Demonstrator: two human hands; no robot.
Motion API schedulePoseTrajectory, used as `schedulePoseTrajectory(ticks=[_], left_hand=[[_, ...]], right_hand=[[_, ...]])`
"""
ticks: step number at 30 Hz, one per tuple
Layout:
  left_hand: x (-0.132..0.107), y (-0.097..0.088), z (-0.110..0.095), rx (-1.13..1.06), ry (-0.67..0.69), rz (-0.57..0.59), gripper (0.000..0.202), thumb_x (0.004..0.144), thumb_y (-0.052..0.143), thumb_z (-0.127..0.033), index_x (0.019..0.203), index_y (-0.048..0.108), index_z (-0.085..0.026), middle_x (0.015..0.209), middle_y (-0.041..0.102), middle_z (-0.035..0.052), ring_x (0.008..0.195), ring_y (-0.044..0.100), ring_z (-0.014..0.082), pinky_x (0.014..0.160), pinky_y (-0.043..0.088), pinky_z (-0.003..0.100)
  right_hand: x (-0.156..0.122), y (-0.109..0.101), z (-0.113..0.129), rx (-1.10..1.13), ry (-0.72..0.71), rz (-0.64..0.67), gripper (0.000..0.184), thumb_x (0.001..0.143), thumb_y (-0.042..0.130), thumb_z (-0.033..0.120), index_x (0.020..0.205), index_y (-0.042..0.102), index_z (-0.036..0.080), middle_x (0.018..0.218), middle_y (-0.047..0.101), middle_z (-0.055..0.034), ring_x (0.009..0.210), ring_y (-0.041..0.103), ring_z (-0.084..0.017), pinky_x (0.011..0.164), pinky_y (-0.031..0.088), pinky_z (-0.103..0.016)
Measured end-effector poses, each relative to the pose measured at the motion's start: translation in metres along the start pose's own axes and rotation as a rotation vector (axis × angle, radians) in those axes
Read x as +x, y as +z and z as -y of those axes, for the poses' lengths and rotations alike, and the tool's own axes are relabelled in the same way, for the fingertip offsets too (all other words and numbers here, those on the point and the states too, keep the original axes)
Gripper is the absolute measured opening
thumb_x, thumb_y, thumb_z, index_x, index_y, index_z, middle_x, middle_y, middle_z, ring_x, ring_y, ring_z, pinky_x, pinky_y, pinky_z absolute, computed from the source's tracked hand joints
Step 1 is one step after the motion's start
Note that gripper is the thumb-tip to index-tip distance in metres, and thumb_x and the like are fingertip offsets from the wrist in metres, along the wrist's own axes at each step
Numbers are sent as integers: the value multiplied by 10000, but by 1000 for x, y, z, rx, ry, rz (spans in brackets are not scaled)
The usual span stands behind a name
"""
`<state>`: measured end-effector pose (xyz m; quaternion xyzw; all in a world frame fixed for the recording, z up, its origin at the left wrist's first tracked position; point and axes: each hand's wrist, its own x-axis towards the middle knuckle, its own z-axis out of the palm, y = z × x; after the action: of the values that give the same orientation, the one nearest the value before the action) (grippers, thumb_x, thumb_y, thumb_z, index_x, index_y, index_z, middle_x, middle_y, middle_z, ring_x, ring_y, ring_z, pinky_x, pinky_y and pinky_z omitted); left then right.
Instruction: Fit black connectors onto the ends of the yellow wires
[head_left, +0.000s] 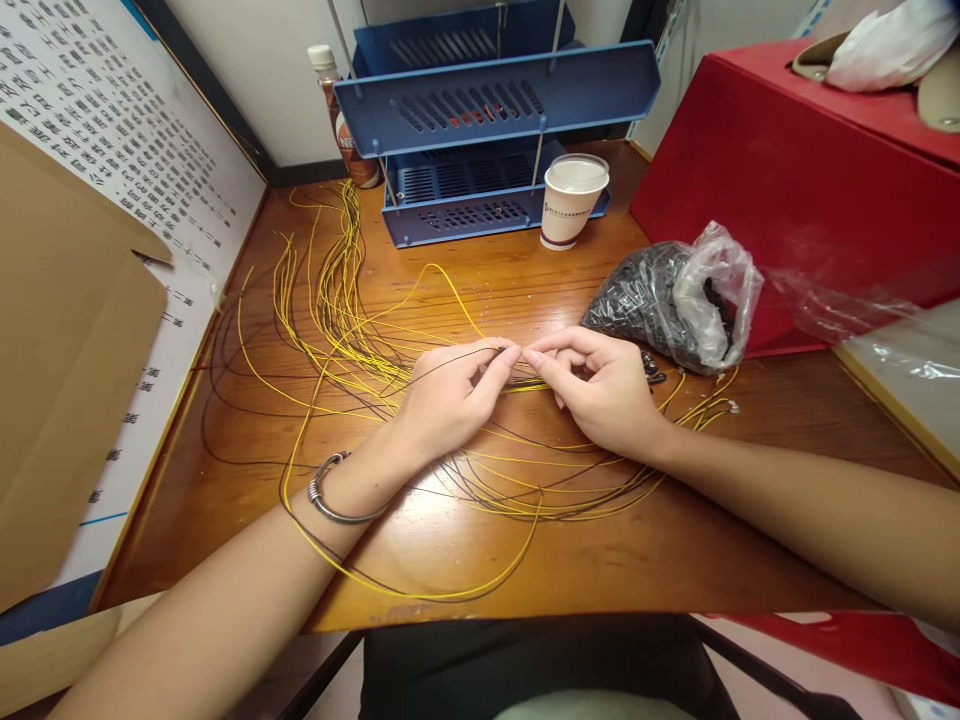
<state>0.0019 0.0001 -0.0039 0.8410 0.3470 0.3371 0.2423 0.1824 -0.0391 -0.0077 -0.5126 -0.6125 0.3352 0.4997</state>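
Note:
Over the middle of the table, my left hand [454, 392] pinches a thin black wire [457, 357] between thumb and forefinger. The wire runs back across the knuckles. My right hand [611, 395] is closed in a pinch just beside it, fingertips almost meeting the left ones; what it grips is too small to make out. Beneath and around both hands lies a loose bundle of yellow and black wires [337, 265], fanning to the far left and curving to the right. Behind my right hand rests a clear plastic bag [652, 300] of small black parts, with several loose black pieces [654, 372] by it.
A blue tiered tray rack [495, 100] stands at the back, with a paper cup [571, 205] at its right and a brown bottle [349, 130] at its left. A red box [787, 180] borders the right side. Cardboard [67, 360] leans at the left.

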Motion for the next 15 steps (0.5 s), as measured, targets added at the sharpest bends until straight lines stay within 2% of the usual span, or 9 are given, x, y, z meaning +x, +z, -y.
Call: schedulePoseTrajectory(ticks=[5,15], left_hand=[[1,-1,1,-27,-64,82,412,1044,414,-345,820,700,-151,834,746,56,771,698,149,774,529,269],[1,-3,-2,11,-89,97,415,1036,415,-359,768,660,-158,711,705,35,645,638,129,688,478,261]], right_hand=[[0,1,0,10,-2,-6,172,880,706,319,831,693,154,475,520,63,412,420,-73,438,309,-250],[0,0,1,1,-2,32,183,881,700,328,811,687,159,459,511,64,404,397,-68,427,300,-245]])
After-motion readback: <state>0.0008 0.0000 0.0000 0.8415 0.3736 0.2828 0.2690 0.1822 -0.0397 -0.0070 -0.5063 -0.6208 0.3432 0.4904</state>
